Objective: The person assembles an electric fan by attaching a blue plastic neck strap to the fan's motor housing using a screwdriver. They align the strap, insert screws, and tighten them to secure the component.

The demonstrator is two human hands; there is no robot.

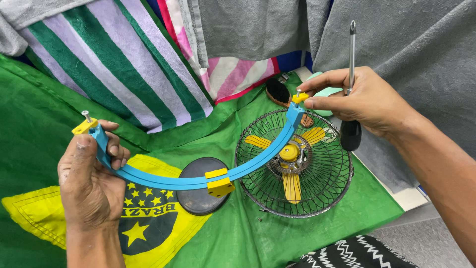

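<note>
Desk (406, 198) is covered by a green flag cloth (44, 129) with a yellow diamond and a dark blue starred disc at lower left. Pale desk edge shows at right, grey floor beyond it. Backdrop is hung fabric: a green, lilac and white striped towel (109, 54), a pink striped one (233, 69), grey cloth (416, 44) across top and right. A black-and-white zigzag cloth (357, 253) sits at bottom edge.

Fan head (293, 166) lies face up on the cloth, right of centre: dark wire cage, yellow blades, yellow hub. Dark round disc (198, 196) lies flat just left of it, touching or nearly touching the cage.

Blue curved bracket (163, 179) is held up above both, spanning hand to hand, with a yellow block (219, 184) at its middle and yellow caps on both ends.

Left hand (89, 173) is closed around the bracket's left end; a screw (86, 115) stands out of that cap.

Right hand (367, 101) pinches the right end cap between thumb and forefinger, other fingers curled around a screwdriver (351, 89), shaft up, black handle down.

Behind the fan: a dark brush (277, 92) and a mint green thing (325, 97), mostly hidden.
</note>
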